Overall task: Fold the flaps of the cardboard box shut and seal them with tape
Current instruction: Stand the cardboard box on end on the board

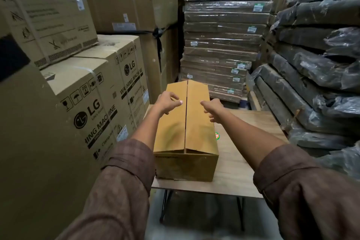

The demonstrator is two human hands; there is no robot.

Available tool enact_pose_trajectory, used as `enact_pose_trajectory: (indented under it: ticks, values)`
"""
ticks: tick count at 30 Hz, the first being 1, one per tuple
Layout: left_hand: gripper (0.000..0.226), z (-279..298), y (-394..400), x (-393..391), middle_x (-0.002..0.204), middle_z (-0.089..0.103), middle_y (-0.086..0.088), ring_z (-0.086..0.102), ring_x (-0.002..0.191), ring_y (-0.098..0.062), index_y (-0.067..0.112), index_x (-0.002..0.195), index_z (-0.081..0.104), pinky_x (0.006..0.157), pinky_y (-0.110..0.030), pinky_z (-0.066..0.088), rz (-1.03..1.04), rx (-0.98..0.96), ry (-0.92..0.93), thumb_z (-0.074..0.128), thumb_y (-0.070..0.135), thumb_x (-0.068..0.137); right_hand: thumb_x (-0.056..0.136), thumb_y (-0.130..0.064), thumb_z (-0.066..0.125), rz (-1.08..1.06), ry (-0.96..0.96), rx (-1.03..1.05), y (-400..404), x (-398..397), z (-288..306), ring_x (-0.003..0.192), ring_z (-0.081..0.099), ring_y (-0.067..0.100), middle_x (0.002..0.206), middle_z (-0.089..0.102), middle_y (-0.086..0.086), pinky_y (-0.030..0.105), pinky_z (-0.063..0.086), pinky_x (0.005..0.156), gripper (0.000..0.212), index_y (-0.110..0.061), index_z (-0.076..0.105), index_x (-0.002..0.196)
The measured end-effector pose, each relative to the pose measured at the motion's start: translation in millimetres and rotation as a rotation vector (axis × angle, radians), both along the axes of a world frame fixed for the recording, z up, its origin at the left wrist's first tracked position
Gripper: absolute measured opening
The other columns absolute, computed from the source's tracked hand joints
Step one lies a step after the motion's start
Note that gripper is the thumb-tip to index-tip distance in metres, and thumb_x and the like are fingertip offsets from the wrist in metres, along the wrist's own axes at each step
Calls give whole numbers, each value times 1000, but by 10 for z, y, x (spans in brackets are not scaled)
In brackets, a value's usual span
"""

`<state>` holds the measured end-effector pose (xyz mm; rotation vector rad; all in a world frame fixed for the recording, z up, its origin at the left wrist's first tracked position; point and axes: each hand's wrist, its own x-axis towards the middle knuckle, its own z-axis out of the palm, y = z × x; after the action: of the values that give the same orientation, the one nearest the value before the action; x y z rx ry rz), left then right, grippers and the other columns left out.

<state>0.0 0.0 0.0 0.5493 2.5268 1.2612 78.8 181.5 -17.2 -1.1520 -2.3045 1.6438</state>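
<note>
Both flaps down on cardboard box (186, 122); left hand (168, 103), right hand (213, 109), grips loose, empty, prob. pressing seam between them flat for tape.

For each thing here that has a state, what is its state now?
cardboard box: upright on the table
top flaps: folded down, meeting at the middle seam, no tape visible
left hand: over the left flap, fingers loosely spread
right hand: at the right flap, index finger extended
</note>
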Motion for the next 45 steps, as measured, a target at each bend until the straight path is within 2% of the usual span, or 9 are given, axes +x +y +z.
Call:
enact_pose_trajectory:
  ticks: [3,7,11,29,32,34,38,42,45]
  values:
    - [62,-209,-86,74,130,59,-14,59,117,-32,14,137,53,91,-44,53,1,-122,-100,82,20,82,87,-37,76,91,-201,46,-82,181,-92,137,42,42,154,38,19,54,45,101,89,-8,24,153]
    - [82,-739,-264,243,144,47,-12,44,134,-34,17,144,46,109,-49,42,25,-395,-208,88,17,74,84,-36,80,216,-460,109,-207,492,-379,140,38,43,158,31,22,51,46,98,105,-3,10,156]
    - [82,-1114,-335,335,145,37,-6,33,136,-33,28,139,47,107,-52,38,129,-526,-118,89,42,71,88,-40,75,169,-408,46,-290,595,-768,141,35,36,158,25,16,47,31,116,107,-13,-3,156]
    - [139,-1320,-504,282,158,25,-16,32,143,-39,17,155,-8,111,-60,36,301,-169,-550,95,38,63,80,-56,77,122,-386,128,-386,689,-955,134,41,41,151,30,23,54,43,107,111,-29,2,157]
    - [145,-1167,-470,345,161,21,-16,36,140,-43,17,155,-17,81,-56,57,301,-188,-546,95,32,64,82,-58,74,133,-354,99,-364,758,-978,137,37,42,153,25,23,56,42,108,109,-33,0,158]
    - [142,-970,-373,374,158,26,-16,48,129,-42,16,156,-17,61,-45,59,265,-215,-517,93,31,68,85,-58,69,97,-298,58,-271,835,-988,139,33,42,154,22,21,52,41,107,102,-35,2,159]
    - [68,-536,-34,393,118,65,-19,69,75,-29,2,126,51,70,-44,64,91,-263,-338,83,40,80,73,-73,49,-84,-307,75,-4,1057,-1080,142,22,45,157,15,15,55,28,115,94,-40,17,155]
    - [38,-179,387,522,103,69,-18,75,83,-34,7,114,52,78,-45,63,-48,-218,-271,71,32,93,92,-44,38,-228,-296,256,249,1137,-1067,136,31,43,148,37,19,54,27,114,47,-33,49,137]
    - [39,-160,661,596,79,74,-8,75,67,-22,12,106,65,80,-39,62,-78,-289,-129,81,39,83,99,-52,39,-256,-170,344,380,1151,-844,115,56,38,125,64,16,42,44,92,50,-16,65,122]
